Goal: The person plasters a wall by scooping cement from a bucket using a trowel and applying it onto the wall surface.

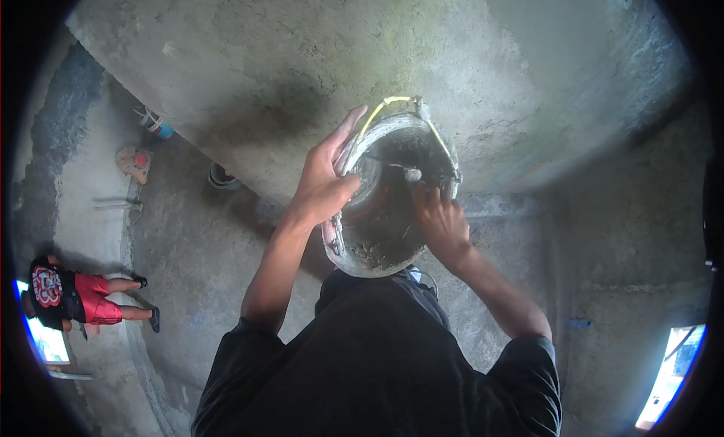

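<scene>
A mortar-crusted bucket is tilted in front of my torso, its mouth toward me and grey wet residue inside. A yellow cord handle arcs over its far rim. My left hand grips the left rim, thumb over the edge and fingers along the outside. My right hand reaches in at the right side with its fingers curled. Beside those fingers a pale, mortar-coated knob shows, with a thin rod running left from it. Whatever my right fingers hold is mostly hidden.
A rough cement wall rises just beyond the bucket. To the left stand a dark bucket, a small blue-and-white pail and a brown sack. A person in red shorts is at the far left. Bright openings sit at both sides.
</scene>
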### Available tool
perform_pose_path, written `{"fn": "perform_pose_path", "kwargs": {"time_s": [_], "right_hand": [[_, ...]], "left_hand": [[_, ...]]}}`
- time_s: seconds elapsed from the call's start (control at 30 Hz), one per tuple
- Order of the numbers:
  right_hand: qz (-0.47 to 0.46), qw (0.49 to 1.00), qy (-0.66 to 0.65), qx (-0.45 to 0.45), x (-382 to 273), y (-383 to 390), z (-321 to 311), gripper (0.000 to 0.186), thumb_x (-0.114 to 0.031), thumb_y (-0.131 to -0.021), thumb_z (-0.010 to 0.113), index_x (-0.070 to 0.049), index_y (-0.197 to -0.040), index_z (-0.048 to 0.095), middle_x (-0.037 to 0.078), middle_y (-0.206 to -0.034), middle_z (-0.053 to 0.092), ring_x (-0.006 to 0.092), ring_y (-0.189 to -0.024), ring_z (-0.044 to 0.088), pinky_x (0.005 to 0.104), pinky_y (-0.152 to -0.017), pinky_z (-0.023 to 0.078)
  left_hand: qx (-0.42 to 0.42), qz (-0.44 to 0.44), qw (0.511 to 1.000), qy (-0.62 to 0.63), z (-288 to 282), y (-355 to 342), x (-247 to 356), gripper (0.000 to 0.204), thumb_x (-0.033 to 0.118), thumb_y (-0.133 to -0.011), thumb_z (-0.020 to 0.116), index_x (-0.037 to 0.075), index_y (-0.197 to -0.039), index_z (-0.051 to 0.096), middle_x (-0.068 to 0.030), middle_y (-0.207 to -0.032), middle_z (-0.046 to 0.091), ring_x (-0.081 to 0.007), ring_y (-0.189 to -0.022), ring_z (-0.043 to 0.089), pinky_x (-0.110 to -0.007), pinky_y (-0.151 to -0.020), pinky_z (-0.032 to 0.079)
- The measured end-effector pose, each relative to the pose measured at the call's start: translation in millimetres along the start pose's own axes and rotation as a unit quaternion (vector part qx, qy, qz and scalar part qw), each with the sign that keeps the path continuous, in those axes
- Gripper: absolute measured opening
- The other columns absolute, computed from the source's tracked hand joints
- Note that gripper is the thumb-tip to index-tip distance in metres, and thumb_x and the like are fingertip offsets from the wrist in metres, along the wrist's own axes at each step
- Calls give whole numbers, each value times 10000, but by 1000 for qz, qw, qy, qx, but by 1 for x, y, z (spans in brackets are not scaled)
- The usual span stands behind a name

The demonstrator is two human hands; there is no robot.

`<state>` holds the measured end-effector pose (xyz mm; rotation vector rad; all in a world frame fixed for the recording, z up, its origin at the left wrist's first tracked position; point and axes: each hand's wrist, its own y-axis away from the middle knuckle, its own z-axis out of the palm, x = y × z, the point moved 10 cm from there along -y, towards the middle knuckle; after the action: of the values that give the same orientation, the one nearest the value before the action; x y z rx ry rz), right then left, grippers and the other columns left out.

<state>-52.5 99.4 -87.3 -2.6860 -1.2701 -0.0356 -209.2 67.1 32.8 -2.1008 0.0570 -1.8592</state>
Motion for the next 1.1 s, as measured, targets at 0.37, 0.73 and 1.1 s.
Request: {"fn": "perform_pose_path", "kwargs": {"time_s": [0.37,0.73,1.1], "right_hand": [[-50,995,-79,-35,-6,19,-16,345,-97,-859,575,12,-1186,573,155,-916,619,283,-721,689,396,-667,560],[-61,993,-96,30,-20,28,-5,385,-125,-901,541,-2,-1266,540,177,-1011,624,288,-804,693,407,-758,563],[-20,992,88,94,6,-8,-53,135,-121,-828,613,-87,-955,646,50,-881,567,167,-733,594,334,-755,423]], "left_hand": [[-32,-20,999,38,7,-2,-13,912,-131,-576,410,-67,-1482,340,-168,-1483,436,-196,-1405,374,-301,-1165,212],[-130,-27,989,62,29,-4,-15,914,-147,-605,412,-2,-1505,350,-165,-1453,474,-197,-1347,438,-268,-1104,310],[-111,-48,990,66,18,-10,-30,902,-143,-612,422,-20,-1502,341,-172,-1483,445,-198,-1370,420,-269,-1094,332]]}}
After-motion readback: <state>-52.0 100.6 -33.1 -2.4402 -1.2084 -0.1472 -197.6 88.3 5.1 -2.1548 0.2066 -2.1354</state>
